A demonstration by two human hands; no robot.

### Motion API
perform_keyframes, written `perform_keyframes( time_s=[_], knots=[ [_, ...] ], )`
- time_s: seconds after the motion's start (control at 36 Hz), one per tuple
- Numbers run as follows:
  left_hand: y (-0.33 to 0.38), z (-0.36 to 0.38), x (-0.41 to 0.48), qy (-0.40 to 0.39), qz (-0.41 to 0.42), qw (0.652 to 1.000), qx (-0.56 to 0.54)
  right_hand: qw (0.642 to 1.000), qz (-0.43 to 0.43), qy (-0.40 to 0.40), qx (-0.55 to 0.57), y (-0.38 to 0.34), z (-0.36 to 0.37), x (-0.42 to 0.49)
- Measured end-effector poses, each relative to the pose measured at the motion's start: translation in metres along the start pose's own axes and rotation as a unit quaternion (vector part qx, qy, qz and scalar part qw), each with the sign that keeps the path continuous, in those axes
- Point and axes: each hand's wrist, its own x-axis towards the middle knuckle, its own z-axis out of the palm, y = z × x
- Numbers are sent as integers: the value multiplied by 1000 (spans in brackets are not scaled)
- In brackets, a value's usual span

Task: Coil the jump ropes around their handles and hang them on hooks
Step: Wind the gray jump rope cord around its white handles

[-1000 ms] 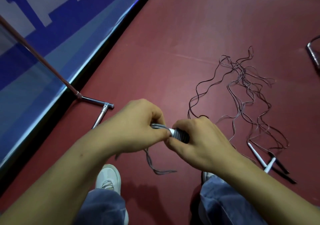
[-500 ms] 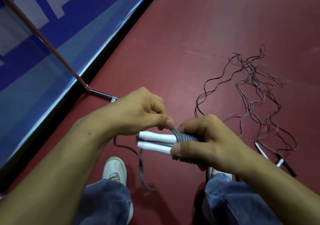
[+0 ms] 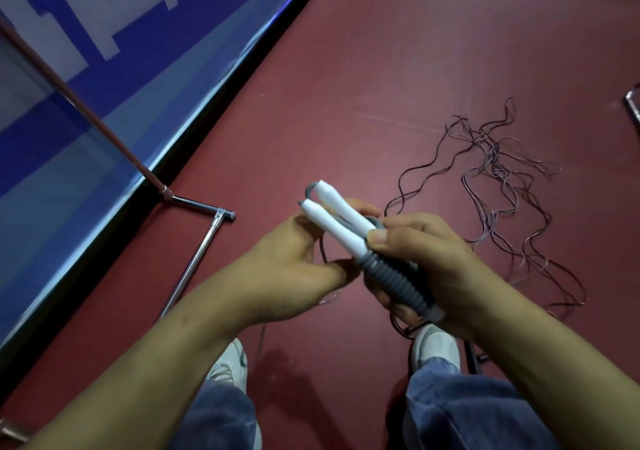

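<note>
Two white jump rope handles lie side by side with grey rope wound tightly round their lower half. My right hand grips the wound bundle, thumb on top near the white part. My left hand sits just left of the bundle, fingers curled under it, pinching the thin loose end of the rope; what the fingertips hold is partly hidden. A short grey loop joins the handle tips.
More thin dark jump ropes lie tangled on the red floor at the right. A chrome rack foot and a slanted pole stand at the left by a blue wall banner. My shoes are below.
The bundle has turned from lying sideways to pointing up and left. My left hand dropped from above the handles to beneath them. The camera view shifted slightly.
</note>
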Motion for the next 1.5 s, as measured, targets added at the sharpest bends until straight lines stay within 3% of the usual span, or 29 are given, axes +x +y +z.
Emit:
perform_keyframes(
  time_s=[0.17,0.31,0.5,0.67,0.81,0.94,1.08,1.33,1.5],
  knots=[
    [5,-5,-1,-41,-15,980,-192,998,14,12,59,-2,-3,-1],
    [5,5,1,-6,-30,987,-155,994,12,3,106,-5,-3,-2],
    [2,8,-3,-14,-36,991,-126,998,36,4,49,3,-4,-7],
    [13,12,-5,-26,-28,980,-195,997,48,-21,62,-4,-3,-8],
    [13,2,-2,-29,-16,983,-178,996,31,-34,77,-13,-5,-11],
    [8,-3,2,79,-33,995,-56,1000,-10,25,11,-9,-4,-13],
    [4,4,1,110,-39,990,78,993,-31,92,-66,-8,0,-14],
    [7,12,-5,31,-35,997,59,967,-35,158,-197,-24,-8,-21],
    [11,13,-8,-13,-101,993,62,931,-67,183,-310,-3,-17,-14]
  ],
)
